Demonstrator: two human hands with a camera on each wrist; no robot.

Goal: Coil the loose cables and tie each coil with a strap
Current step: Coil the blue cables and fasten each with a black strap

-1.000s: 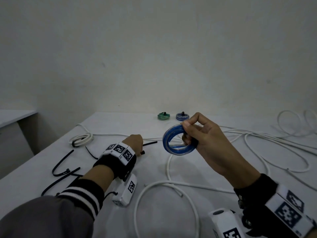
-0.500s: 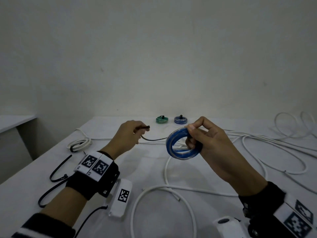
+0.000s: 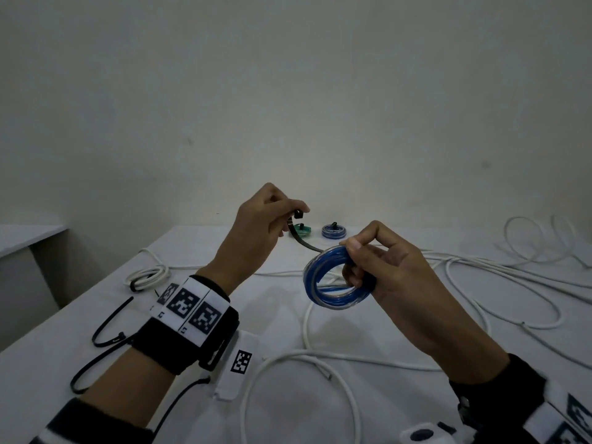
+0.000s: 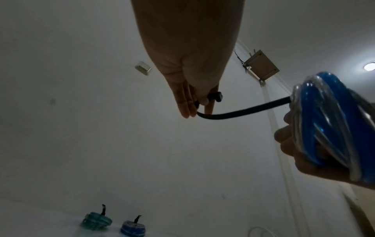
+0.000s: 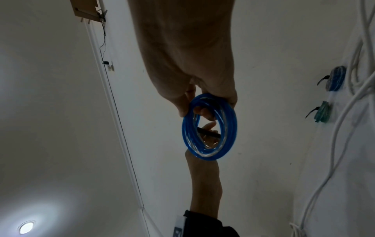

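Observation:
My right hand [image 3: 354,262] holds up a blue and clear cable coil [image 3: 333,301] above the table [image 3: 282,318], with thumb and fingers pinching its rim. My left hand [image 3: 290,216] is raised to the coil's left and pinches a black strap [image 3: 302,243] near its square head. The strap's tail curves down and right to the coil's top edge. In the left wrist view the strap [image 4: 243,110] reaches the coil [image 4: 328,128]. In the right wrist view the strap [image 5: 209,133] shows through the coil's [image 5: 229,128] opening.
Two tied coils, green [image 3: 302,229] and blue [image 3: 333,231], sit at the table's far edge. Loose white cables [image 3: 499,283] sprawl over the right and front. A small white coil [image 3: 147,277] and spare black straps [image 3: 109,328] lie at left near the table edge.
My left hand has lifted a black strap off the table and carried it up and right until its tail meets the coil. The right hand keeps holding the coil in about the same place.

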